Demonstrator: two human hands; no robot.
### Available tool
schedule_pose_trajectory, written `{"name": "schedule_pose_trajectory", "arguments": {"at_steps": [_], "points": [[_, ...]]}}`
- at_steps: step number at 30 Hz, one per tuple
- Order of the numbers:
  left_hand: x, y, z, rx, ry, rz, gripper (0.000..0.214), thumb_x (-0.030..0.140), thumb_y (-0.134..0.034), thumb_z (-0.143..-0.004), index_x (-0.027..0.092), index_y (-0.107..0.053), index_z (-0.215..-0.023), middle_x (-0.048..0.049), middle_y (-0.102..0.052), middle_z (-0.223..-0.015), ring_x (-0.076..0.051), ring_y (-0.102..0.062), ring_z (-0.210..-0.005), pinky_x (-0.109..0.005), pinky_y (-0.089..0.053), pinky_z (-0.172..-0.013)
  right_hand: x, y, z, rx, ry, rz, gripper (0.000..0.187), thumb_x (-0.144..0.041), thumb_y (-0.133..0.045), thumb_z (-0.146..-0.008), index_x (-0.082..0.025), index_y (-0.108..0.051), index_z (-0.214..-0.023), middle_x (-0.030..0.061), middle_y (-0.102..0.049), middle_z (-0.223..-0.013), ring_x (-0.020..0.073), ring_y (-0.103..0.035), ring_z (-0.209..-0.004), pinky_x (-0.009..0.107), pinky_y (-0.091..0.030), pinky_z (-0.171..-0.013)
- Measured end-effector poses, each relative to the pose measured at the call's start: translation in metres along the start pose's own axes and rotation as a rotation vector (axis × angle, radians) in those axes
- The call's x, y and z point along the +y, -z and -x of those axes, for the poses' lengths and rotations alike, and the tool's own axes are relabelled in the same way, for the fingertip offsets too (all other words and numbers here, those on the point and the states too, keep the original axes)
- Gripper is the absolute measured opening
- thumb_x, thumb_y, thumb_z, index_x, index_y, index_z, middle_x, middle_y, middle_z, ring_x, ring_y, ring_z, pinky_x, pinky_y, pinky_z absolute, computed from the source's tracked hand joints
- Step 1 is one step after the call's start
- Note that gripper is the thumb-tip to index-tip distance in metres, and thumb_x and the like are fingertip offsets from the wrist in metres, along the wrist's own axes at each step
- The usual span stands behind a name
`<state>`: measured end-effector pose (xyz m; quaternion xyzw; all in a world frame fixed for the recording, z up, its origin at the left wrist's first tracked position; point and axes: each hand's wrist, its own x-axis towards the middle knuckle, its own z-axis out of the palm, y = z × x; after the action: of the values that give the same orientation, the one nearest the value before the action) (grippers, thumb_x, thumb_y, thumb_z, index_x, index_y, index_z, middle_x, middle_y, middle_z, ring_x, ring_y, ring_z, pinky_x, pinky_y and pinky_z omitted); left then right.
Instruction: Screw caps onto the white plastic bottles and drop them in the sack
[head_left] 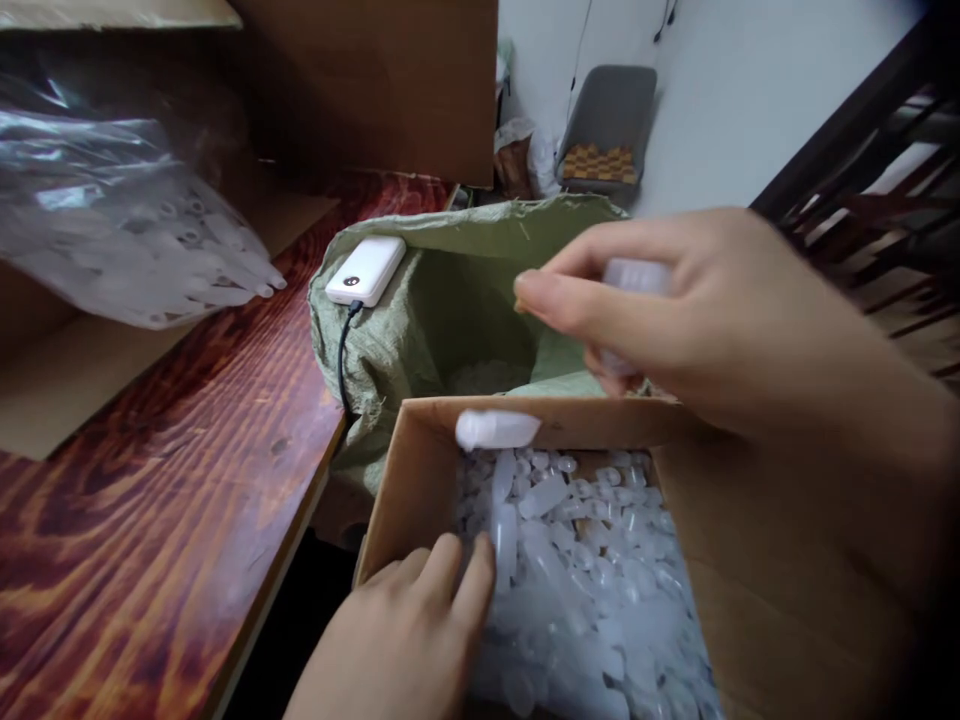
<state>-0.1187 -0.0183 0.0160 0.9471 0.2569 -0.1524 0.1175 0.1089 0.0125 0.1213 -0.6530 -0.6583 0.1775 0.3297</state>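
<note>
Two hands: both show in the head view, one at lower centre of the frame, one at right.
Right hand (697, 300): curled round a translucent piece (636, 274), with thumb and forefinger pinched together at the tip (a small yellowish speck shows there, too blurred to name).
Left hand (420, 620): reaching over the left side of the cardboard box (424, 470), fingers bent down beside the contents; the undersides are hidden, so I cannot tell whether it grips anything.
Cardboard box: lower centre to lower right, with a heap of small translucent plastic pieces (562, 570) inside.
White piece (499, 429): lengthwise in front of the box's far wall, blurred; whether it touches the wall I cannot tell.
Green sack (382, 350): mouth open, just beyond the box, at the frame's centre.
Power bank (367, 268): on the sack's left edge, a dark cable (341, 360) running down from it.
Table (150, 540): red-brown wood grain, lower left.
Clear bag (135, 240): upper left, full of similar pale pieces.
Grey chair (611, 110): top of the frame, right of centre.
</note>
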Motion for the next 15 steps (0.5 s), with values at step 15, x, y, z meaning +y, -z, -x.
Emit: {"name": "schedule_pose_trajectory", "arguments": {"at_steps": [15], "points": [[0.013,-0.002,-0.071,-0.148,-0.196,-0.146,0.070,0.013,-0.078,-0.055,0.016,-0.057,-0.122,-0.0159,-0.065,-0.101,-0.033,-0.068,-0.081,-0.042,-0.058,-0.062,-0.004,-0.020,0.014,-0.122,0.050,-0.212,0.027,-0.044,-0.060,-0.087,-0.021,-0.068,-0.075,-0.0043,-0.053,-0.061,0.0087,-0.051,-0.054,0.019,-0.034,-0.046]]}}
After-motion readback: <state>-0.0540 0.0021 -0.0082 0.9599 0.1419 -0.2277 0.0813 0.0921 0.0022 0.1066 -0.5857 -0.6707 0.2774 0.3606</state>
